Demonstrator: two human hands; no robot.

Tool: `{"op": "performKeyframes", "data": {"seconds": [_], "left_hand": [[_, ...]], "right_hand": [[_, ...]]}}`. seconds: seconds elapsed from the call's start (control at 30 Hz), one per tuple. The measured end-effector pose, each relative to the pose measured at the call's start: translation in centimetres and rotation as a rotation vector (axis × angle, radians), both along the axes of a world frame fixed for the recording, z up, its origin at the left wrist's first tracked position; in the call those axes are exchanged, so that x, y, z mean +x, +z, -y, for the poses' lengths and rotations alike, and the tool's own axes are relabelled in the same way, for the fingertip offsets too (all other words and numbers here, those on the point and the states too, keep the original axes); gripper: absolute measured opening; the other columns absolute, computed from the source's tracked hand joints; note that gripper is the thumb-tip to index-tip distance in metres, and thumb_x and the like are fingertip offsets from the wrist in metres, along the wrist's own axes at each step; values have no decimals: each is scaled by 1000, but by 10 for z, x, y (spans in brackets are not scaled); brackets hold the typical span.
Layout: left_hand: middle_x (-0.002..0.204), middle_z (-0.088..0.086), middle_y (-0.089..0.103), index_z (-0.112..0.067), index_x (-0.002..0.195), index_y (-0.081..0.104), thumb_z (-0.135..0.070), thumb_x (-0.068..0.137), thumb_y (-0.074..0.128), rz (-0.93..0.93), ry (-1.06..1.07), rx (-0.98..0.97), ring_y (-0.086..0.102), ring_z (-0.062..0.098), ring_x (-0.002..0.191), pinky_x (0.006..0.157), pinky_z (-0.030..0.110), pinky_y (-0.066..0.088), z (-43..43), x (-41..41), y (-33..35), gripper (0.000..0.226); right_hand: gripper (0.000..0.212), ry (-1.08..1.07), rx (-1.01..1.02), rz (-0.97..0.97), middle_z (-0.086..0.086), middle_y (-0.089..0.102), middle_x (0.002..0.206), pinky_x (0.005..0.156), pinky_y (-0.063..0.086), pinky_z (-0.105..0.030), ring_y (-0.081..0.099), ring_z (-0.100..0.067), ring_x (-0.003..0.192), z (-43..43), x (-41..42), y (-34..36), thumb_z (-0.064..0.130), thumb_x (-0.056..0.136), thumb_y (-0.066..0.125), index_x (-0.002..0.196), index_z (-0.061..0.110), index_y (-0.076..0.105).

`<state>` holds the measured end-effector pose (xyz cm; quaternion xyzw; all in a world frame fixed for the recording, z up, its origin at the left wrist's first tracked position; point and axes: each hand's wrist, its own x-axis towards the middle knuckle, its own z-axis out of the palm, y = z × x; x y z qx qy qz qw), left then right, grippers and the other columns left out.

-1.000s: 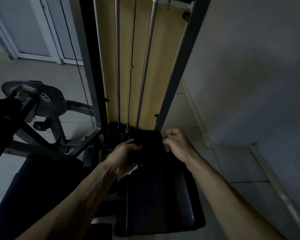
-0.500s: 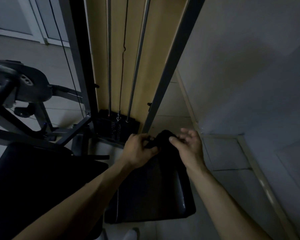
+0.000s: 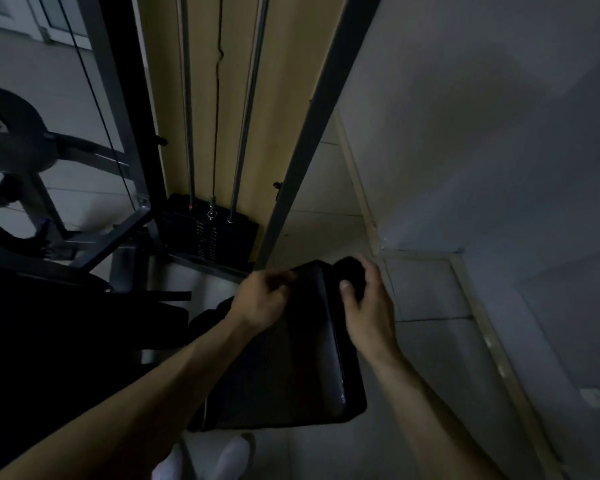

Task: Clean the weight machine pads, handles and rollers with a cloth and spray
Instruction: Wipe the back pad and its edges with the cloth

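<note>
Cloth (image 3: 353, 273), dark and bunched, is the only cleaning tool in the head view; no spray bottle shows. It sits in the right hand (image 3: 368, 306) at the far right corner of the black seat pad (image 3: 291, 375). The thumb lies across the near side of the cloth and the fingers curl round its far side, so this hand is grasping it. The dim light hides whether the cloth presses on the pad's edge or is held just off it.

The left hand (image 3: 260, 299) is clenched, knuckles up, at the far end of the pad. It is left of the cloth and apart from it, and I cannot tell whether it pinches anything.

As for progress, the pad shows no streak or wet sheen that can be read in this light. The wipe of this pad looks to be starting at its far corner. The larger dark pad (image 3: 66, 341) on the left, the handles and the rollers probably remain to be done.
</note>
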<state>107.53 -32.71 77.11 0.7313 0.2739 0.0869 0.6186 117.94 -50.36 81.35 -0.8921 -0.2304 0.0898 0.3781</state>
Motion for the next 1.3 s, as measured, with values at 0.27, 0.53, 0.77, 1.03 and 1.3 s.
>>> {"op": "performKeyframes", "data": {"seconds": [0.27, 0.53, 0.77, 1.03, 1.3], "left_hand": [[170, 0, 10, -20, 162, 23, -21, 99, 66, -248, -228, -88, 21, 25, 155, 116, 25, 28, -10, 15, -68, 76], [170, -7, -11, -36, 163, 12, -26, 100, 64, -256, -240, -105, 12, 23, 156, 119, 25, 25, 0, -1, -100, 83], [170, -1, -14, -37, 163, 4, -38, 99, 63, -389, -236, -159, -1, 33, 157, 127, 51, 12, -1, -18, -123, 87], [171, -3, -6, -33, 162, 12, -31, 101, 61, -285, -231, -138, 7, 28, 157, 127, 46, 15, -6, -31, -139, 79], [171, -7, -1, -35, 161, 19, -21, 100, 60, -243, -255, -154, 12, 21, 156, 126, 42, 17, -16, -38, -155, 75]], "right_hand": [[58, 346, -357, 261, 10, -10, 173, 128, 10, -38, -4, -8, 158, 14, -16, -56, 32, 111, 35, 165, 19, 17], [52, 599, -569, 529, -4, 32, 167, 128, 12, -47, 22, -26, 157, -53, 43, -52, 18, 105, 51, 156, 18, 40], [58, 1064, -617, 755, -4, 59, 148, 124, 13, -51, 50, -25, 142, 6, 31, -55, 13, 78, 86, 132, 21, 65], [55, 830, -747, 826, -17, 58, 146, 125, 20, -47, 56, -32, 136, -64, 21, -80, 22, 86, 77, 137, 6, 64], [77, 1078, -795, 826, -8, 61, 145, 116, 37, -56, 58, -25, 134, -44, 24, -71, 11, 69, 89, 140, 10, 61]]}}
